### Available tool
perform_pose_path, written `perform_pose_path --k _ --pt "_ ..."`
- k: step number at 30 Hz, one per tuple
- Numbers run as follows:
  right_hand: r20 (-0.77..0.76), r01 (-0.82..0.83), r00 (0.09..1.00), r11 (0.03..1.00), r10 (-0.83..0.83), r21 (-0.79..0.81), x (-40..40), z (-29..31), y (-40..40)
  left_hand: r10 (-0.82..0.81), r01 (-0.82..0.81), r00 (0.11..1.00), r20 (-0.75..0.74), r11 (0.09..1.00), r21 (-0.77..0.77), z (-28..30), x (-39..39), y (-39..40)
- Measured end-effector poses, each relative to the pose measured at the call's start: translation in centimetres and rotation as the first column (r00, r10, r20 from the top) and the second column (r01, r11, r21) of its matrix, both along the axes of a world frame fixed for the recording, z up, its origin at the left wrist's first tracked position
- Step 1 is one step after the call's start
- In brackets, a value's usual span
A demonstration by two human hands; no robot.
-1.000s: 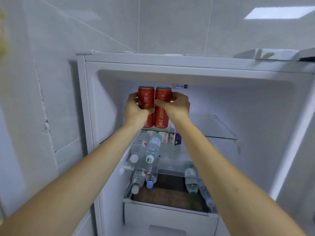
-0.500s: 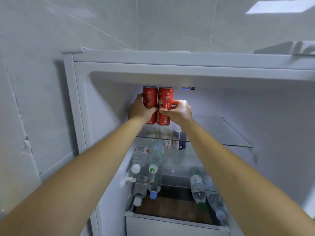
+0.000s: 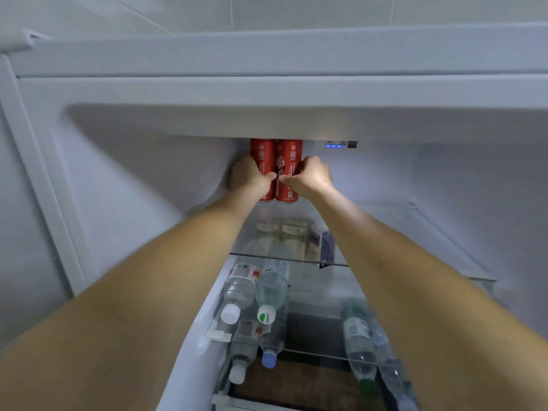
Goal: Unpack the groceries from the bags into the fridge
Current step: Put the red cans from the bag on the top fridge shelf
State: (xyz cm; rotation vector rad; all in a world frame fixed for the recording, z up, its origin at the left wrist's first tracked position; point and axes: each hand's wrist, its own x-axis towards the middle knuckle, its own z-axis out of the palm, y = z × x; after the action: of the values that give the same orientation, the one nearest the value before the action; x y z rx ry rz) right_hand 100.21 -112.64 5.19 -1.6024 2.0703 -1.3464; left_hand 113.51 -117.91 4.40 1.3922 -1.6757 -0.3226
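Two tall red cans stand upright side by side at the back left of the open fridge's top glass shelf (image 3: 400,232). My left hand (image 3: 249,179) grips the left red can (image 3: 262,155). My right hand (image 3: 308,176) grips the right red can (image 3: 292,157). Both arms reach deep into the fridge, and the cans' tops are hidden by the fridge's upper frame (image 3: 267,93). I cannot tell whether the cans' bases touch the shelf.
Under the top shelf stand milk cartons (image 3: 281,235) and a small blue box (image 3: 326,250). Water bottles (image 3: 271,286) lie on the lower shelves at left, more bottles (image 3: 358,345) at right. A blue indicator light (image 3: 333,145) glows on the back wall. The top shelf's right side is bare.
Both hands have pushed the two cans farther back into the fridge. The camera has moved closer and lower, so the fridge's upper frame now covers the can tops.
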Motion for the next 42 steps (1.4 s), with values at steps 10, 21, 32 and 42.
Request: perform_pose_path --k 10,21,32,42 --pt "-0.088 0.074 0.993 0.997 -0.074 -0.014 -0.2 -0.8 -3.1 -0.021 0.020 0.999 0.040 1.000 0.018 0.3 -0.7 -2.1" --pt "-0.314 0.109 0.944 0.994 -0.100 0.011 1.4 -1.7 4.0 0.018 -0.012 0.983 0.181 0.999 -0.029 -0.2 1.8 4.0" --pt "-0.356 -0.028 0.934 0.995 -0.009 -0.098 8.3 -3.9 19.2 -0.110 0.151 0.899 0.424 0.986 -0.064 -0.6 9.1 19.3" --pt "-0.187 -0.340 0.936 0.902 0.297 -0.267 16.1 -9.8 34.7 0.146 -0.027 0.918 0.370 0.951 -0.309 -5.9 23.1 40.6"
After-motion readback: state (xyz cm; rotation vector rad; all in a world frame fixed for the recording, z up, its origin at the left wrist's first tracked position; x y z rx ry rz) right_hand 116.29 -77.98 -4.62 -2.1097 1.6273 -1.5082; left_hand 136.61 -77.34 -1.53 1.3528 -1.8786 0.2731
